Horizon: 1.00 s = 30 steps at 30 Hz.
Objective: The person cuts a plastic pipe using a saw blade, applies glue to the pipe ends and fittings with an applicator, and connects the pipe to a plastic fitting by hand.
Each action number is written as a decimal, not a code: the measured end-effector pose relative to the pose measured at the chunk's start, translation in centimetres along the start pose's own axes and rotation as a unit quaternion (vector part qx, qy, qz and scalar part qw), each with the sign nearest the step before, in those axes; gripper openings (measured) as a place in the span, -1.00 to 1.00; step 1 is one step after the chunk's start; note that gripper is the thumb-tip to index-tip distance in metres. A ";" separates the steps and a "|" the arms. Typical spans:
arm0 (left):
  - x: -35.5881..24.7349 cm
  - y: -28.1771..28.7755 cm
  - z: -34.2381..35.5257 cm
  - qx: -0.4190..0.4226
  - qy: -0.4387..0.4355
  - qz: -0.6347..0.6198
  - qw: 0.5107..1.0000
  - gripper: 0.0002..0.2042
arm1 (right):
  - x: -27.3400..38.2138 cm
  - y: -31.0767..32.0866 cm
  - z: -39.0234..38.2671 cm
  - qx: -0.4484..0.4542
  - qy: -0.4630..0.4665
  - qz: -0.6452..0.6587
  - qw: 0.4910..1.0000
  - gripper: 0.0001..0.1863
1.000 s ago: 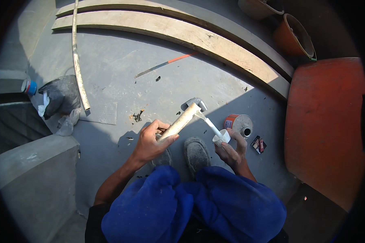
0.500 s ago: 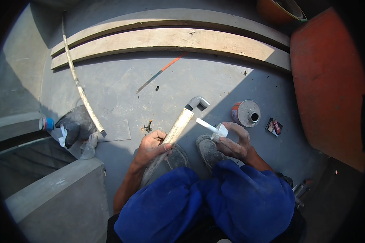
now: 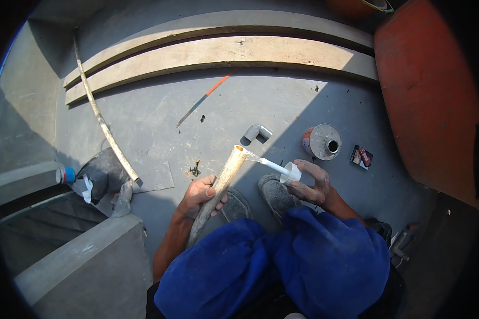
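My left hand (image 3: 199, 196) is closed around a dirty white pipe (image 3: 223, 178), which slants up and away from my lap with its open end showing. Fingers of my right hand (image 3: 315, 185) grip a white cap with a brush stem (image 3: 274, 167). The stem points left, and its whitish tip touches the rim of the pipe's end. Just beyond that end a grey elbow fitting (image 3: 256, 134) lies on the floor. To the right of it stands an orange and silver can (image 3: 323, 142) with its round mouth uncovered.
Two long wooden beams (image 3: 223, 52) lie across the far side. A hacksaw blade (image 3: 205, 98), a small pack (image 3: 361, 158) and a long thin pipe (image 3: 97, 111) rest on the floor. A black bag (image 3: 104, 173) sits left; a large red container (image 3: 428, 95) stands right.
The brush tip has come up against the pipe's end, where it was apart before. The pipe has tilted so its opening shows more. The view has shifted slightly.
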<state>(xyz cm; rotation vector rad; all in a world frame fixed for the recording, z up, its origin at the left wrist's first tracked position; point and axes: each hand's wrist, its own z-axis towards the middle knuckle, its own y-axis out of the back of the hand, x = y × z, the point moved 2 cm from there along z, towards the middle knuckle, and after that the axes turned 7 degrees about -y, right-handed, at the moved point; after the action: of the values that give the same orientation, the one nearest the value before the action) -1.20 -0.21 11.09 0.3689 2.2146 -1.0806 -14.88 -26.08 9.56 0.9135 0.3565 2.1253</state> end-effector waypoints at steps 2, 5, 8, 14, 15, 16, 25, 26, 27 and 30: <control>0.1 -0.1 0.4 0.008 0.002 -0.013 1.000 -0.51 | 0.2 0.4 -0.1 -0.006 -0.006 -0.011 1.000 -0.59; 0.1 0.2 0.4 0.015 0.000 -0.029 0.999 -0.50 | 0.6 -0.2 0.7 -0.056 0.012 -0.006 0.998 -0.59; 0.5 0.7 -0.1 0.013 -0.018 -0.028 0.999 -0.50 | 0.0 0.4 -0.1 -0.009 0.014 -0.006 1.000 -0.55; 1.5 0.0 1.3 -0.030 -0.034 0.035 0.998 -0.54 | -0.5 7.7 -3.7 0.017 -0.175 -0.109 0.978 -0.44; 1.7 -0.1 1.5 -0.039 -0.027 0.045 0.998 -0.56 | -0.6 9.2 -4.0 0.017 -0.209 -0.126 0.969 -0.44; 2.1 -0.1 1.7 -0.039 -0.027 0.035 0.998 -0.56 | -0.5 10.6 -4.0 0.027 -0.208 -0.129 0.969 -0.44; 3.7 -1.4 2.3 -0.053 -0.023 0.133 0.989 -0.71 | -2.3 13.0 -2.7 0.213 -0.318 -0.209 0.900 -0.42; 3.7 -1.8 2.2 -0.057 -0.025 0.143 0.988 -0.72 | -2.7 12.7 -2.4 0.214 -0.317 -0.207 0.901 -0.42; 3.7 -2.1 2.1 -0.061 -0.027 0.153 0.986 -0.73 | -3.3 12.2 -2.1 0.247 -0.309 -0.213 0.893 -0.43; 4.4 -2.1 1.7 -0.056 -0.044 0.236 0.969 -0.77 | -5.0 10.5 -1.2 0.302 -0.276 -0.233 0.882 -0.44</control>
<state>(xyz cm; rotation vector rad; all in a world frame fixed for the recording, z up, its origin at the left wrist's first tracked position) -4.84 -2.97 8.69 0.7393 1.9574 -0.6968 -19.36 -36.64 11.65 1.5517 0.8647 1.2375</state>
